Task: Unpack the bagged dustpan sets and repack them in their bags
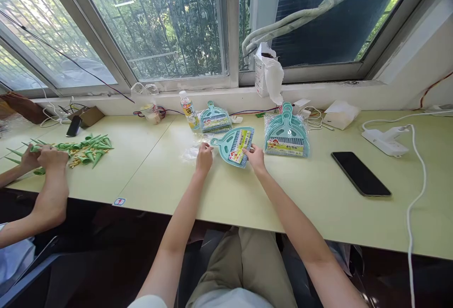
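Observation:
A teal dustpan and brush set with a yellow label lies tilted on the table, its handle pointing left. My right hand grips its right edge between thumb and fingers. Beside the handle end, my left hand has its fingers pressed together; what they hold, if anything, is too small to make out. Clear plastic film lies just left of that hand. Behind the set is a smaller pile of packaged sets, and to the right stands a larger stack of packaged teal sets.
A bottle, an open white box and cables line the window side. A black phone and a white power strip are on the right. At left, another person's hands handle green cone-shaped pieces.

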`<state>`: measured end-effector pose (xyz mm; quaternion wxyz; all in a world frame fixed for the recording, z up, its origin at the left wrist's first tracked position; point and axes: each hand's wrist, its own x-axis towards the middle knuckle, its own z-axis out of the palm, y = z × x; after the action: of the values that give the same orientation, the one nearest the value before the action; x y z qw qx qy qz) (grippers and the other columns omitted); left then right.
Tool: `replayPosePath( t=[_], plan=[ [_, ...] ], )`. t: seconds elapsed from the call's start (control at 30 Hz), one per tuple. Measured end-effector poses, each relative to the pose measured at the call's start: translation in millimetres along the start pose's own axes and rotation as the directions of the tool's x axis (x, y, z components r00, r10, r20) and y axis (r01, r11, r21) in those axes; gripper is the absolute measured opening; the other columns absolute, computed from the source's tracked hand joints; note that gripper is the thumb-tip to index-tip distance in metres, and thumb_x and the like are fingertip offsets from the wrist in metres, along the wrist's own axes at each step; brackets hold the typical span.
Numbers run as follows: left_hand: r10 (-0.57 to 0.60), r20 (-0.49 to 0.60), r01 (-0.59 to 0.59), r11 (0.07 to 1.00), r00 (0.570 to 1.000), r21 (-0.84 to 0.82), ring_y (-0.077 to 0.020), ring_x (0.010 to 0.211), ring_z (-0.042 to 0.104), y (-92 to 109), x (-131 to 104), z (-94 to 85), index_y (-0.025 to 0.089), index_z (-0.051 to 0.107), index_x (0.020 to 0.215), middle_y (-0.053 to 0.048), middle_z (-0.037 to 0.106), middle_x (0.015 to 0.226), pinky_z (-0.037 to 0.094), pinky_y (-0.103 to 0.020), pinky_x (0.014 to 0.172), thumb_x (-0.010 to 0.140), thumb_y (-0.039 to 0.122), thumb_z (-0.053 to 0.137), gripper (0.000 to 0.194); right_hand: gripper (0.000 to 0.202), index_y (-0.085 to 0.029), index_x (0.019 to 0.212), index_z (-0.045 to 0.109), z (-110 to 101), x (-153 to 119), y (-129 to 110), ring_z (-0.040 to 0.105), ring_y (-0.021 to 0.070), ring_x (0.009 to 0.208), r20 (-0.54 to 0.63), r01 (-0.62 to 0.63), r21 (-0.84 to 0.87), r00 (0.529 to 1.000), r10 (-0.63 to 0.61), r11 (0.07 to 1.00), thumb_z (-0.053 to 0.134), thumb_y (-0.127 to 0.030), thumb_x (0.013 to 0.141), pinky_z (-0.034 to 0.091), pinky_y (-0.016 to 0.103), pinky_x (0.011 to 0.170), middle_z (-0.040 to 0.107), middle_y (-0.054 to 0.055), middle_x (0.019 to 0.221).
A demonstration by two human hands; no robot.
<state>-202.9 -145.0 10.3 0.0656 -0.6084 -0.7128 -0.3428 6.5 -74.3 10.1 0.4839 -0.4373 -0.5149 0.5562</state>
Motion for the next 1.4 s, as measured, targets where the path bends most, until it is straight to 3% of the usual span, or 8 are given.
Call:
replayPosePath(
  t=[0.3, 0.67, 1.0, 1.1, 1.17, 1.27, 1.33, 1.4],
  plan=[
    [0.038, 0.071, -0.040, 0.999, 0.997, 0.036, -0.0276, 0.108, 0.050, -4.0, 1.6, 13.3, 0.020, 0.054, 0.124, -0.012, 0.047, 0.118, 0.043, -0.042, 0.096, 0.070, 0.013, 0.067, 0.056, 0.028, -0.019, 0.090, 0.065, 1.0, 1.7, 5.2, 0.070, 0.0213, 0.074, 0.015, -0.056, -0.030, 0.998, 0.056, 0.998, 0.073, -0.027, 0.065, 0.057, 0.037, 0.070, 0.073, 0.005, 0.079],
    [0.115, -0.005, -0.114, 0.977, 0.993, -0.181, -0.0230, 0.114, 0.050, 15.5, 2.1, -3.3, 0.025, 0.047, 0.135, -0.007, 0.050, 0.128, 0.033, -0.042, 0.105, 0.067, 0.002, 0.047, 0.072, 0.045, -0.017, 0.096, 0.061, 0.4, -1.2, -4.3, 0.069, 0.0212, 0.073, 0.148, -0.039, 0.134, 0.989, 0.019, 0.990, 0.075, -0.039, 0.060, 0.056, 0.032, 0.060, 0.073, 0.006, 0.085],
    [0.146, -0.089, -0.167, 0.933, 0.985, -0.318, -0.0210, 0.121, 0.048, 41.8, -4.6, -16.1, 0.028, 0.053, 0.130, -0.005, 0.057, 0.124, 0.009, -0.043, 0.117, 0.091, 0.031, 0.041, 0.041, 0.048, -0.019, 0.094, 0.061, 15.8, -11.2, -2.2, 0.068, 0.0207, 0.074, 0.185, 0.001, 0.188, 0.982, -0.036, 0.982, 0.077, -0.047, 0.058, 0.055, 0.031, 0.059, 0.072, 0.005, 0.084],
    [0.028, -0.245, -0.100, 0.954, 0.969, -0.284, -0.0223, 0.134, 0.034, 51.4, -10.3, -16.6, 0.025, 0.037, 0.142, -0.008, 0.047, 0.138, -0.006, -0.045, 0.116, 0.093, 0.036, 0.038, 0.050, 0.045, -0.019, 0.094, 0.060, 19.2, -15.3, -0.5, 0.068, 0.0197, 0.077, 0.118, -0.012, 0.261, 0.993, -0.019, 0.965, 0.075, -0.046, 0.060, 0.056, 0.032, 0.064, 0.072, 0.004, 0.087],
    [-0.164, -0.431, 0.007, 0.939, 0.887, -0.344, -0.0243, 0.142, 0.017, 52.8, -11.2, -18.5, 0.022, 0.021, 0.147, -0.011, 0.029, 0.150, -0.008, -0.046, 0.116, 0.090, 0.043, 0.046, 0.066, 0.044, -0.019, 0.095, 0.059, 19.3, -16.4, -0.5, 0.067, 0.0190, 0.078, 0.093, -0.021, 0.310, 0.996, -0.008, 0.950, 0.075, -0.044, 0.062, 0.056, 0.033, 0.068, 0.072, 0.004, 0.088],
    [-0.490, -0.483, 0.107, 0.774, 0.726, -0.624, -0.0244, 0.144, 0.008, 45.0, -5.2, -21.5, 0.026, 0.005, 0.148, -0.010, 0.005, 0.157, 0.008, -0.043, 0.117, 0.080, 0.050, 0.061, 0.091, 0.044, -0.019, 0.096, 0.059, 18.9, -16.5, -0.4, 0.067, 0.0183, 0.077, 0.077, -0.026, 0.340, 0.997, 0.000, 0.940, 0.075, -0.042, 0.063, 0.056, 0.034, 0.070, 0.071, 0.004, 0.088],
    [-0.600, -0.206, 0.155, 0.495, 0.773, -0.855, -0.0244, 0.141, 0.023, 37.2, 1.5, -21.0, 0.030, 0.010, 0.147, -0.009, 0.014, 0.155, 0.026, -0.041, 0.112, 0.079, 0.052, 0.062, 0.088, 0.044, -0.018, 0.097, 0.059, 19.7, -16.5, 0.4, 0.067, 0.0183, 0.077, 0.080, -0.029, 0.341, 0.997, 0.001, 0.940, 0.075, -0.041, 0.062, 0.056, 0.034, 0.070, 0.071, 0.004, 0.088],
    [-0.510, 0.146, 0.271, 0.180, 0.847, -0.946, -0.0246, 0.129, 0.043, 32.5, 6.8, -16.7, 0.030, 0.025, 0.142, -0.009, 0.038, 0.144, 0.042, -0.039, 0.101, 0.079, 0.051, 0.062, 0.076, 0.045, -0.018, 0.096, 0.059, 21.4, -17.3, 1.5, 0.067, 0.0185, 0.077, 0.096, -0.032, 0.338, 0.995, 0.000, 0.940, 0.076, -0.041, 0.062, 0.057, 0.034, 0.070, 0.071, 0.004, 0.088]
  ],
)
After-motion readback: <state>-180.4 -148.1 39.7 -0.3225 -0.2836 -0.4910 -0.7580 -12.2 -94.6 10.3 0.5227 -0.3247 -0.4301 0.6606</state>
